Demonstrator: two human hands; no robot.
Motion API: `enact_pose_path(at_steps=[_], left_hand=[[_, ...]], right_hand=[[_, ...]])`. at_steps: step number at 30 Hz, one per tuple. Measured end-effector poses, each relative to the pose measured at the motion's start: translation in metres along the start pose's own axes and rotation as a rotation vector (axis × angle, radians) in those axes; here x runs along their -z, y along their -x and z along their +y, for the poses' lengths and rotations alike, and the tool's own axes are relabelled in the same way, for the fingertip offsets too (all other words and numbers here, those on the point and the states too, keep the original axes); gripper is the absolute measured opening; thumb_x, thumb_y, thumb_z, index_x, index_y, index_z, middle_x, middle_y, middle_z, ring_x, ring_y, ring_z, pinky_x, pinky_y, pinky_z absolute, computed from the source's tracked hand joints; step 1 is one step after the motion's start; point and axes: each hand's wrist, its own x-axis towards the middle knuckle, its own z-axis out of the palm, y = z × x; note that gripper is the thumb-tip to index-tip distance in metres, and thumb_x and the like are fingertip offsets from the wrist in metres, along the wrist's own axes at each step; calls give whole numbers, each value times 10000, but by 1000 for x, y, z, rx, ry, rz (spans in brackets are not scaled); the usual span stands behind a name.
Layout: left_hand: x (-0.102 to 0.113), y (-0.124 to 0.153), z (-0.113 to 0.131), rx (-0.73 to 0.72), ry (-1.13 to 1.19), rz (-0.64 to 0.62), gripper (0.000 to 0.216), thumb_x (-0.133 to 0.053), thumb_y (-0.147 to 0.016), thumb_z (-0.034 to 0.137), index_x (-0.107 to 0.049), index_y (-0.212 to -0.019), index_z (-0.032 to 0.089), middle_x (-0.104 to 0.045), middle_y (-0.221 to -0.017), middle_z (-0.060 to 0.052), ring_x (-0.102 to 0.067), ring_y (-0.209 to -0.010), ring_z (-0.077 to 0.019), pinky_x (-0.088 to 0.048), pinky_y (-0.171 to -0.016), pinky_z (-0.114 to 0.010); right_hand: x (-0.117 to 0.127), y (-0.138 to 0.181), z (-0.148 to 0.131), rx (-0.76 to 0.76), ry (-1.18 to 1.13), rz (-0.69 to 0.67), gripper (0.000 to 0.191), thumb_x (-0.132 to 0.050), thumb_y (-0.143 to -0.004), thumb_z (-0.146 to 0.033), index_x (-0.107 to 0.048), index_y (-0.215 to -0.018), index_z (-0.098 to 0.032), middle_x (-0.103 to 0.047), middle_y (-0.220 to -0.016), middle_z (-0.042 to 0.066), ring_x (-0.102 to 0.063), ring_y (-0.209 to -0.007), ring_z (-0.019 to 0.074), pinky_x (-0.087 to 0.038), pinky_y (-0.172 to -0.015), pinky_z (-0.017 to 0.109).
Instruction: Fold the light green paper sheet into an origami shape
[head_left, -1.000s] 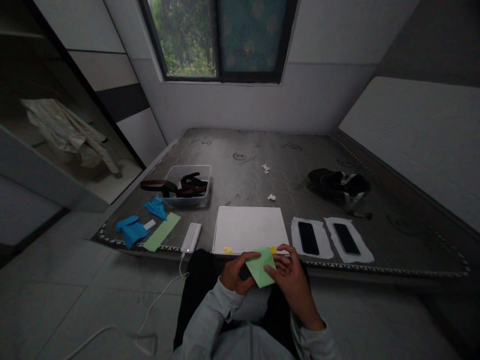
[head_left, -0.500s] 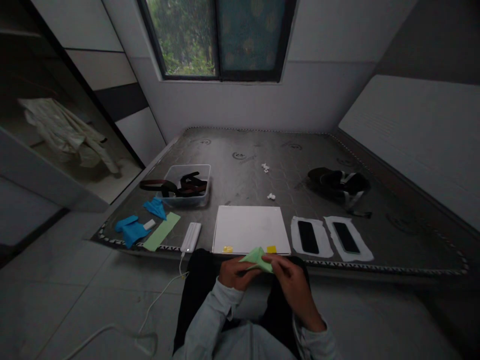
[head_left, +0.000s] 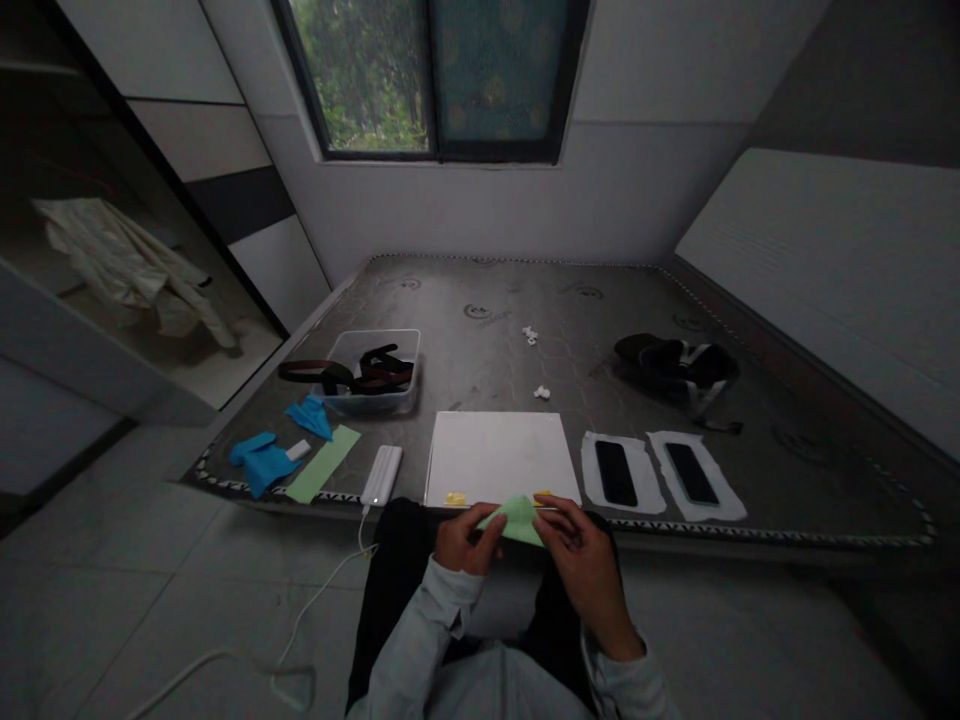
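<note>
Now both hands pinch a small folded light-green paper sheet (head_left: 516, 520) just off the mattress (head_left: 787, 480) near edge: left hand (head_left: 463, 543) w/ fingers closed on its left end, right hand (head_left: 581, 548) on its right (long axis left-right, between them).

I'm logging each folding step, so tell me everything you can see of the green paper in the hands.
The green paper is a small, pale green sheet, thin and matte, already folded so it shows a low peaked shape with slanted edges. The left hand pinches its left side and the right hand its right. It is held tilted above the lap, just in front of the white board at the mattress edge. Its underside is hidden.
</note>
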Motion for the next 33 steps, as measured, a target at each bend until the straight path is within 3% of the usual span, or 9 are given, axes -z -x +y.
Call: enact_pose_path(at_steps=[3, 11, 18, 22, 25, 29, 33], left_hand=[[0, -1, 1, 11, 0, -28, 346, -570, -796, 466, -753, -813, 173, -735, -601, -28, -652, -449, -120, -518, -485, -190], [-2, 2, 3, 35, 35, -82, 346, -619, -757, 457, -783, -831, 161, -762, -612, -64, -692, -493, -157, -552, -498, -207], [-8, 0, -5, 238, 228, -15, 475, -722, -623, 558, -770, -748, 102, -717, -495, -74, -623, -396, -118, -511, -415, -171], [-4, -1, -7, 265, 261, -32, 508, -740, -581, 582, -760, -716, 92, -703, -467, -71, -615, -383, -118, -501, -392, -170], [2, -2, -5, 218, 285, -48, 496, -753, -583, 557, -760, -766, 96, -758, -609, -97, -680, -494, -146, -559, -492, -196], [4, 1, -5, 154, 379, -184, 585, -791, -560, 511, -724, -992, 122, -778, -929, -128, -734, -834, -225, -601, -743, -268], [0, 4, -10, 131, 446, -258, 646, -748, -633, 516, -656, -1130, 114, -753, -1033, -151, -715, -928, -247, -589, -816, -311]], right_hand=[[-1, 1, 0, -11, -1, -22, 391, -661, -773, -429, -639, -1081, -189, -752, -901, 84, -707, -835, 198, -579, -763, 301], [-3, 1, -3, -94, 42, -19, 374, -653, -734, -524, -691, -859, -173, -761, -843, 98, -714, -796, 235, -573, -739, 322], [-6, 2, 3, -42, 56, -77, 330, -555, -822, -506, -627, -896, -192, -734, -834, 58, -682, -740, 181, -531, -657, 252], [-5, 2, 5, 11, 186, -45, 280, -584, -813, -477, -627, -811, -201, -697, -767, 28, -646, -701, 162, -498, -640, 243], [-5, 1, 4, 27, 231, -2, 273, -620, -785, -466, -638, -767, -193, -692, -764, 34, -645, -713, 167, -498, -662, 252], [-9, 0, 5, -17, 42, 32, 287, -660, -759, -438, -593, -900, -197, -676, -662, 2, -649, -633, 155, -513, -589, 233], [-11, -1, 8, 8, 15, 83, 276, -664, -759, -423, -587, -904, -201, -700, -670, 10, -671, -623, 161, -544, -575, 238]])
